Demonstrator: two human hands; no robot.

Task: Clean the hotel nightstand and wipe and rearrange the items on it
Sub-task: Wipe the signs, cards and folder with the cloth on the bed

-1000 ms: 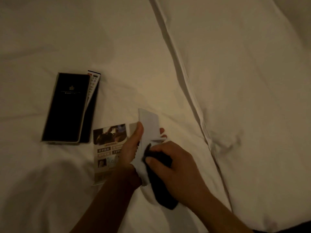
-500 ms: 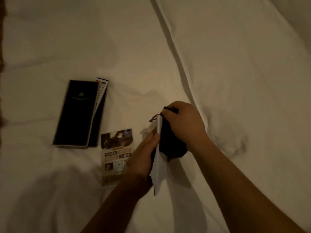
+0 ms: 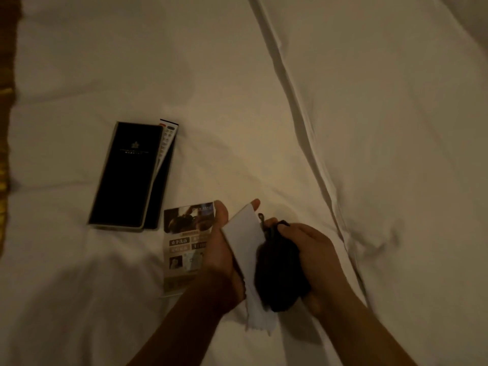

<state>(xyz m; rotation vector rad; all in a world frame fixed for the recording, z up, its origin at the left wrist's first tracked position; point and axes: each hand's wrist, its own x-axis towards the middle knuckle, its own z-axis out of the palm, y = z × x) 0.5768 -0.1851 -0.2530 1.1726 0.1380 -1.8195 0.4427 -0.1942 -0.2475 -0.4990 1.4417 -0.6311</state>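
hands meet over the white bedsheet (image 3: 237,101): left hand (image 3: 221,249) grips a pale cloth (image 3: 245,241), right hand (image 3: 311,254) is closed round a dark pouch (image 3: 280,273) pressed against it, beside a leaflet (image 3: 184,241).

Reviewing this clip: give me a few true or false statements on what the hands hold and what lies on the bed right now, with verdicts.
1. The right hand grips a dark pouch. True.
2. The left hand is empty. False: it holds a pale cloth against the pouch.
3. A printed leaflet lies on the white bedsheet, partly under the left hand. True.
4. The black folder is in the person's hands. False: it lies on the sheet, left of the hands.
5. A remote control sticks out from under the folder's right edge. True.
6. The leaflet lies on top of the folder. False: it lies beside the folder's lower right corner.
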